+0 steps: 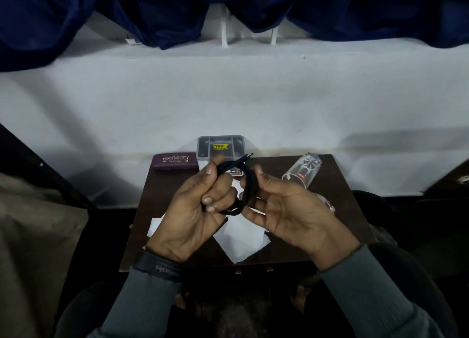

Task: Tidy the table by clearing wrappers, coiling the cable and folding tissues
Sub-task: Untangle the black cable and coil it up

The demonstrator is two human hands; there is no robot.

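cable [245, 185] is hanging in the air over the small dark table [154, 200], wound into a loose black loop of several turns between the two hands. left hand [198, 210] is gripping the loop's left side, its fingers curling tight round the strands and the thumb standing up beside them. right hand [289, 210] is holding the right side more lightly, thumb pressing on the outside of the turns while the fingers are curving underneath; how firmly those fingers are closing is hard to tell. the loop is standing roughly upright, its long axis running from the person toward the far edge of the table. the relation that is mattering now: the free plug end [250, 155] is sticking out of the top of the loop, pointing away and to the right, nearer the right thumb than the left. judging from that, the right hand is looking better placed to tuck this tail in. white tissues [241, 238] are lying unfolded on the table right under the hands.
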